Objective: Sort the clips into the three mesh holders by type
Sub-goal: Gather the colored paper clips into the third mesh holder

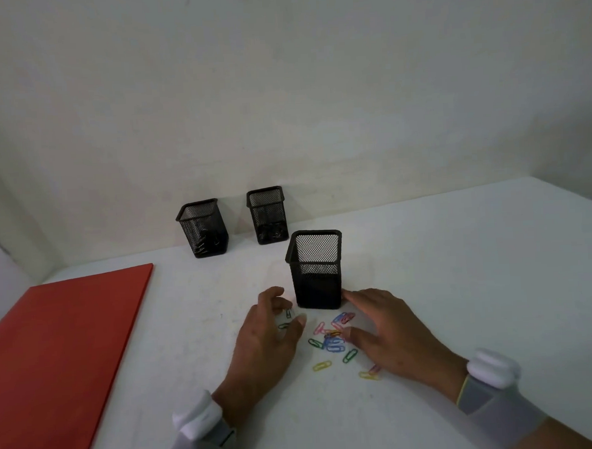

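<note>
at the far edge of the table (460, 250), against the wall, two mesh holders stood side by side: the far left holder (203, 228) and the far right holder (267, 215), each with a dark heap in its bottom that we took for clips already sorted, though the mesh hid what kind. nearer to us the third holder (316, 269) stood upright, and through its mesh we could not tell whether anything lay inside. just in front of it the coloured paper clips (333, 340) lay loose on the table in a small scatter, with a yellow clip (322, 365) a little nearer. our left hand (269, 335) was curled, its fingertips pinching what looked like a green clip or two. our right hand (389, 329) lay spread and relaxed over the right side of the scatter, holding nothing we could see, its fingers close to the holder's base. we judged two kinds done and the paper clips mostly left. a red board (61, 356) lay on the left.
</note>
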Action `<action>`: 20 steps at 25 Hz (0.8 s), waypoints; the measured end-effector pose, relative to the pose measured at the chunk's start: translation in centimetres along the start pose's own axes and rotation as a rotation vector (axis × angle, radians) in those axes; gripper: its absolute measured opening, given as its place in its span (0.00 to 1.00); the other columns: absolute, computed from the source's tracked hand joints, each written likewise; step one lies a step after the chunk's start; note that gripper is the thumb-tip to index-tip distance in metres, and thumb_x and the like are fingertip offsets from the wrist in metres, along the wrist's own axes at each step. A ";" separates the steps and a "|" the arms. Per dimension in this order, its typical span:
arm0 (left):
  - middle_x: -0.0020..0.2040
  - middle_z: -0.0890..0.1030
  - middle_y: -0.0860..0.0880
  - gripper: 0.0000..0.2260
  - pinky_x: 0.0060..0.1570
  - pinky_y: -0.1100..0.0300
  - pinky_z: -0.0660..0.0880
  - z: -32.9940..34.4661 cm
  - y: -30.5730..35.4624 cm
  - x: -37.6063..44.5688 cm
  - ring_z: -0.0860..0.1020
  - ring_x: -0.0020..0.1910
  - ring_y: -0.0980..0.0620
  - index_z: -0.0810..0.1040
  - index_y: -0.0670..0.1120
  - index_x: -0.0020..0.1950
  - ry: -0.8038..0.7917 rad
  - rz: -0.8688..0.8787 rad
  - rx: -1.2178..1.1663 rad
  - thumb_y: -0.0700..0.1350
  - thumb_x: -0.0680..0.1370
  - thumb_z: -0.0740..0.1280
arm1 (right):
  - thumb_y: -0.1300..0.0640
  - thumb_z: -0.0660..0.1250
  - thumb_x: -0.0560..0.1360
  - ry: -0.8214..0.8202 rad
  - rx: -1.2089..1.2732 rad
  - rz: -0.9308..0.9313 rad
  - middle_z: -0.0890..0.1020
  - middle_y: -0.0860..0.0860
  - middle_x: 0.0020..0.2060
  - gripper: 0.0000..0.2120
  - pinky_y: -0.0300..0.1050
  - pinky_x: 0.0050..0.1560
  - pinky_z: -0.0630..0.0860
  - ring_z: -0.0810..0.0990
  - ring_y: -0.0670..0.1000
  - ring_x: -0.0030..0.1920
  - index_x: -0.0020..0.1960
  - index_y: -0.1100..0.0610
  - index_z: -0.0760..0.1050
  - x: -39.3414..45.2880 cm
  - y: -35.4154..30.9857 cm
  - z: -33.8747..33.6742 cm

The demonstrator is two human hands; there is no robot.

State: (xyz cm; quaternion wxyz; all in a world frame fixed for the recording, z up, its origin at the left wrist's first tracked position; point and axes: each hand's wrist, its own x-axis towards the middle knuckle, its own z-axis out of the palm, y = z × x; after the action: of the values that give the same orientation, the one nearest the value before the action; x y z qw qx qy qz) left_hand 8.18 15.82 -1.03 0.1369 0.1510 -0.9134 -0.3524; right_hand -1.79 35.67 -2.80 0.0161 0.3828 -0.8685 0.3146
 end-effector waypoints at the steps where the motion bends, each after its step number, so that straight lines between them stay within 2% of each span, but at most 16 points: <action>1: 0.62 0.75 0.56 0.23 0.59 0.65 0.67 0.0 0.0 -0.3 0.71 0.60 0.58 0.65 0.54 0.69 0.005 0.062 0.081 0.59 0.76 0.63 | 0.42 0.63 0.76 0.029 -0.089 -0.040 0.73 0.45 0.66 0.28 0.41 0.67 0.63 0.68 0.48 0.67 0.73 0.50 0.67 -0.2 -0.3 0.2; 4: 0.62 0.72 0.59 0.30 0.58 0.63 0.66 0.3 0.0 -0.7 0.67 0.58 0.59 0.71 0.58 0.68 -0.077 0.300 0.353 0.71 0.73 0.53 | 0.43 0.60 0.78 0.055 -0.210 -0.090 0.74 0.43 0.58 0.21 0.43 0.56 0.66 0.69 0.49 0.58 0.68 0.48 0.73 -0.3 -1.2 0.1; 7: 0.58 0.73 0.57 0.31 0.55 0.59 0.68 0.5 -0.3 -0.5 0.67 0.55 0.58 0.75 0.61 0.64 -0.073 0.384 0.359 0.74 0.71 0.47 | 0.49 0.62 0.79 0.016 -0.124 -0.082 0.74 0.43 0.50 0.11 0.43 0.52 0.68 0.70 0.46 0.51 0.59 0.46 0.77 -0.3 -1.9 0.0; 11: 0.54 0.76 0.57 0.27 0.52 0.59 0.70 0.5 -0.9 -0.4 0.69 0.52 0.59 0.80 0.58 0.56 -0.055 0.400 0.283 0.71 0.72 0.51 | 0.54 0.63 0.79 -0.033 -0.056 -0.059 0.75 0.43 0.43 0.04 0.39 0.48 0.68 0.72 0.45 0.46 0.50 0.49 0.76 -0.3 -2.8 0.0; 15: 0.46 0.79 0.58 0.23 0.47 0.56 0.73 0.4 -0.7 -0.4 0.72 0.46 0.59 0.81 0.56 0.51 0.026 0.437 0.190 0.69 0.75 0.54 | 0.55 0.63 0.79 -0.032 0.123 0.038 0.79 0.43 0.38 0.06 0.31 0.39 0.69 0.76 0.39 0.39 0.44 0.49 0.75 0.0 -3.4 -1.6; 17: 0.44 0.80 0.58 0.21 0.45 0.54 0.74 0.4 -0.7 -0.3 0.74 0.44 0.57 0.81 0.55 0.49 0.094 0.450 0.139 0.66 0.76 0.56 | 0.55 0.64 0.79 0.027 0.223 0.042 0.78 0.43 0.34 0.07 0.31 0.36 0.69 0.75 0.39 0.33 0.42 0.48 0.74 0.5 -4.2 -2.9; 20: 0.45 0.81 0.57 0.19 0.44 0.55 0.75 0.5 -0.7 -0.3 0.74 0.44 0.57 0.80 0.54 0.51 0.138 0.468 0.105 0.64 0.77 0.56 | 0.54 0.64 0.79 0.226 0.314 -0.019 0.76 0.46 0.31 0.05 0.35 0.33 0.68 0.71 0.42 0.30 0.44 0.50 0.76 2.2 -5.6 -4.9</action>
State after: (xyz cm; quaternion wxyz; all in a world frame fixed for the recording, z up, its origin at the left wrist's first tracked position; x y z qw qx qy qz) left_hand 8.40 15.75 -1.91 0.2690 -0.0340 -0.9289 -0.2521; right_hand -0.65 34.11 4.75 0.0564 0.3511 -0.7977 0.4871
